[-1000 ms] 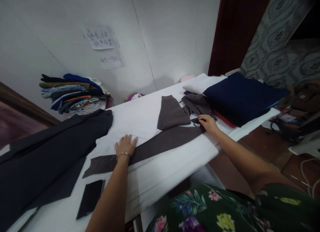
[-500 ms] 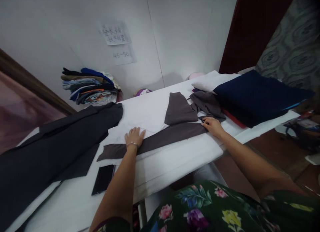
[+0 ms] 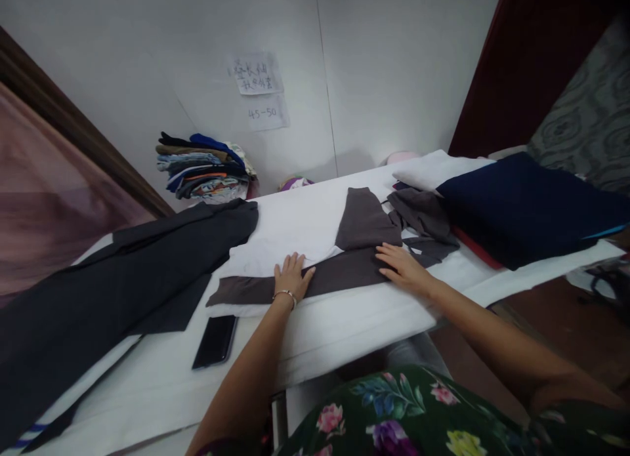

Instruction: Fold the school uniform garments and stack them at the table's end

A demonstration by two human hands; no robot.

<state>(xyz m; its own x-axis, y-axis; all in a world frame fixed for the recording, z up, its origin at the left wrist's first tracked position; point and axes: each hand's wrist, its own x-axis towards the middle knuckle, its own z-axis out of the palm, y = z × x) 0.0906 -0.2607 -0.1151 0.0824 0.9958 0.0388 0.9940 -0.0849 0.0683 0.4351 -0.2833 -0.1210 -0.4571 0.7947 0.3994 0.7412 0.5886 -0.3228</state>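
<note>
A long-sleeved garment with a white body (image 3: 290,226) and grey-brown sleeve lies spread on the table. The near sleeve (image 3: 344,272) runs along its front side, and a grey-brown panel (image 3: 367,216) shows toward the right. My left hand (image 3: 293,277), with a bracelet at the wrist, rests flat on the sleeve and the white edge, fingers spread. Near the sleeve's right end, my right hand (image 3: 401,267) lies palm down with its fingers stretched out. Beyond it sits a crumpled grey-brown part (image 3: 423,210); whether it belongs to the same garment I cannot tell.
Dark garments (image 3: 147,272) cover the table's left side, beside a black phone (image 3: 215,341). A stack of folded clothes (image 3: 204,167) stands at the back left. To the right are a navy cloth pile (image 3: 531,207) and white cloth (image 3: 438,167). The white tabletop (image 3: 354,331) has a front edge near me.
My right hand has let go of the cloth at the sleeve's right end and now lies flat, further left on it. My left hand stays on the sleeve. The view has shifted left.
</note>
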